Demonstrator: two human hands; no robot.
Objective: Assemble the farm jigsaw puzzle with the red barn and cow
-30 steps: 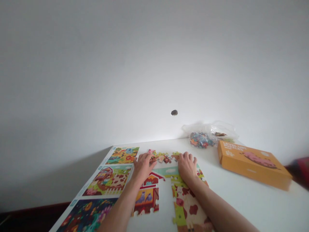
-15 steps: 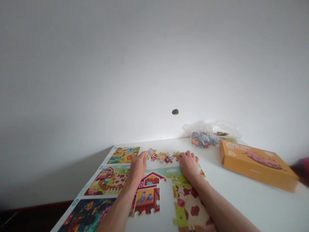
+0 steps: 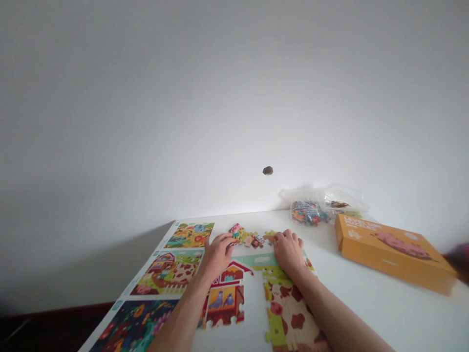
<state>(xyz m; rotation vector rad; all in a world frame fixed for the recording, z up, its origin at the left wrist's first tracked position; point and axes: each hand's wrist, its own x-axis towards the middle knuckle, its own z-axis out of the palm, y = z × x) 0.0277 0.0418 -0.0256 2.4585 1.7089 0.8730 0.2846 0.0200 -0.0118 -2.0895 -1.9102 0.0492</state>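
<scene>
Leftmost, picture sheet [image 3: 167,272]; then left hand [image 3: 218,255], curled, grip unclear, just behind loose puzzle pieces [image 3: 249,239], a crosswise strip between both hands; right hand [image 3: 288,252], likewise curled, grip unclear, at strip's far end; assembled puzzle [image 3: 224,299] below; orange box [image 3: 394,253] far right.

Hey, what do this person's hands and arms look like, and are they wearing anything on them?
The left hand and right hand are bare, with no gloves, and no watch or bracelet shows. The left forearm and right forearm are bare too, with no sleeve in view.
</scene>
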